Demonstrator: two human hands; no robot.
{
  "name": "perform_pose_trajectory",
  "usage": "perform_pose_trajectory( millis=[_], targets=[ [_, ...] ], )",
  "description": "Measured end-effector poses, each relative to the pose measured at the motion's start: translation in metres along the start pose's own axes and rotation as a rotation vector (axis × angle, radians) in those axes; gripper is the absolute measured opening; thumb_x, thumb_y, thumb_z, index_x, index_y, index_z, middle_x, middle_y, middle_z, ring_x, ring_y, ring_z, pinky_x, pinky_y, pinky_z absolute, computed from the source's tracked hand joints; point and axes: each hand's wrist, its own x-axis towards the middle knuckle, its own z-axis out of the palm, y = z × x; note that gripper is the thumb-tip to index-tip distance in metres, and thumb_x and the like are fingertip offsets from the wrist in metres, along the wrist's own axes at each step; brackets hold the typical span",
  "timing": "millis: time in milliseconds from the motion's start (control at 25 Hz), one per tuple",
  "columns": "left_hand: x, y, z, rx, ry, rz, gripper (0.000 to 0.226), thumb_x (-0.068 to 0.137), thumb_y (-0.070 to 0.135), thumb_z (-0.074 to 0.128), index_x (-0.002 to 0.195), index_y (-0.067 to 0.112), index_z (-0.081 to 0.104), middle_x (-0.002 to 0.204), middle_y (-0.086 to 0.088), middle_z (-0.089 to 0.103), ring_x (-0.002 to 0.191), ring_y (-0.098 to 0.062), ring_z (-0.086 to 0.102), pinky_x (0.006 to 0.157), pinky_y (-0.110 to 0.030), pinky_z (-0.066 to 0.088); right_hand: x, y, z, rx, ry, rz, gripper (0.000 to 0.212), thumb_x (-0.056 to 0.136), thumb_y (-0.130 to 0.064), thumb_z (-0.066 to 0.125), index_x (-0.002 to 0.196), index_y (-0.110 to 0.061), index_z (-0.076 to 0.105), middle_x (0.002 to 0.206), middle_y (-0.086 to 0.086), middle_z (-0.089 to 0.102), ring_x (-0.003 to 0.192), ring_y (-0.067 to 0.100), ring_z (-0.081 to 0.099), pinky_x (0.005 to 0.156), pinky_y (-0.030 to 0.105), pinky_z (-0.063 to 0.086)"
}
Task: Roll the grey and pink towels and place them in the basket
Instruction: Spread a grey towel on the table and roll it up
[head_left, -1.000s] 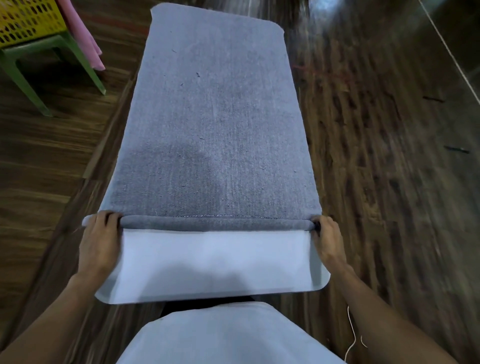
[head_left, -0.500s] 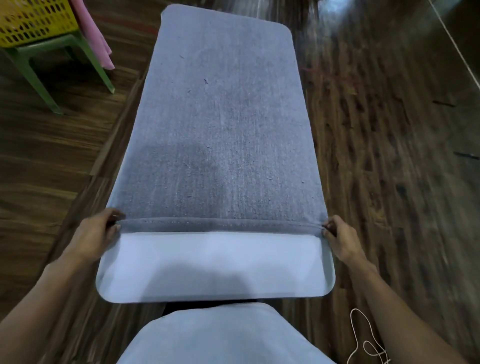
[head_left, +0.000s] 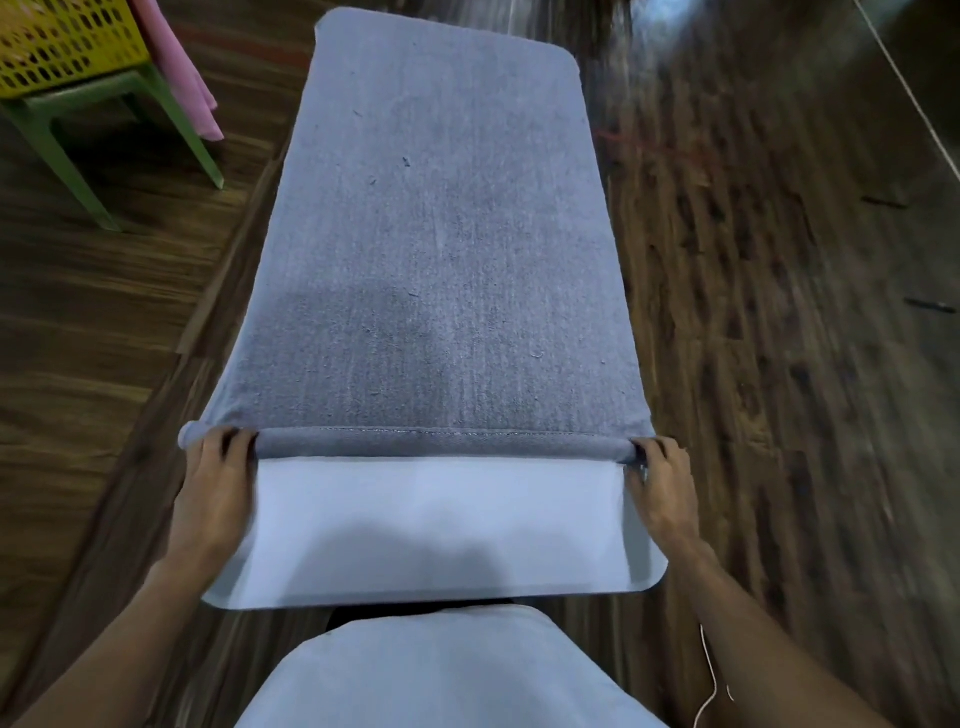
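Note:
A grey towel (head_left: 441, 249) lies stretched lengthwise over a narrow white table (head_left: 436, 525), its near end turned into a thin roll (head_left: 441, 444). My left hand (head_left: 215, 493) grips the roll's left end, fingers curled over it. My right hand (head_left: 662, 488) grips the right end the same way. A pink towel (head_left: 182, 67) hangs at the top left beside a yellow basket (head_left: 62, 41).
The yellow basket stands on a green plastic stool (head_left: 104, 135) at the far left. Dark wooden floor (head_left: 779, 312) surrounds the table. A thin white cord (head_left: 709, 680) dangles near my right forearm. My light shirt fills the bottom centre.
Both hands had slid outward to the towel's corners, pinching the folded edge; now they are back on top of the roll's ends with fingers curled over it.

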Motion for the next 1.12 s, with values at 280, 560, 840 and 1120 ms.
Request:
perform_pose_trajectory(
  millis=[280,560,840,1120],
  targets=[
    [0.011,-0.012,-0.014,0.095,-0.058,0.135,0.032,0.086,0.000,0.056,0.116,0.008,0.060,0.115,-0.013,0.056,0.106,-0.033,0.047,0.084,-0.051,0.047,0.005,-0.004,-0.011,-0.082,-0.053,0.013,0.032,0.094,-0.002,0.048,0.121,-0.010,0.062,0.113,0.008,0.061,0.106,0.027,0.051,0.091,0.042,0.047],
    [0.038,-0.024,-0.040,0.015,-0.247,0.165,0.028,0.079,-0.005,0.067,0.106,0.006,0.069,0.102,-0.012,0.071,0.094,-0.030,0.067,0.081,-0.038,0.049,0.026,0.011,-0.034,0.028,-0.279,0.041,0.017,0.091,-0.005,0.060,0.101,-0.018,0.066,0.102,0.003,0.068,0.094,0.022,0.063,0.082,0.037,0.053],
    [0.045,-0.010,-0.020,0.130,0.035,0.180,0.015,0.078,-0.003,0.070,0.092,0.001,0.073,0.091,-0.017,0.059,0.079,-0.038,0.053,0.075,-0.047,0.049,0.021,-0.014,-0.018,-0.106,0.032,0.034,0.021,0.090,-0.003,0.058,0.102,-0.015,0.070,0.105,0.009,0.057,0.097,0.031,0.050,0.084,0.043,0.047],
    [0.007,0.013,-0.008,-0.012,-0.038,0.046,0.032,0.093,0.014,0.052,0.124,0.005,0.053,0.129,-0.018,0.042,0.120,-0.038,0.038,0.096,-0.060,0.042,0.007,-0.003,-0.008,0.071,-0.032,-0.025,0.034,0.088,-0.001,0.062,0.121,-0.009,0.060,0.124,0.011,0.053,0.112,0.028,0.047,0.095,0.039,0.046]
  ],
)
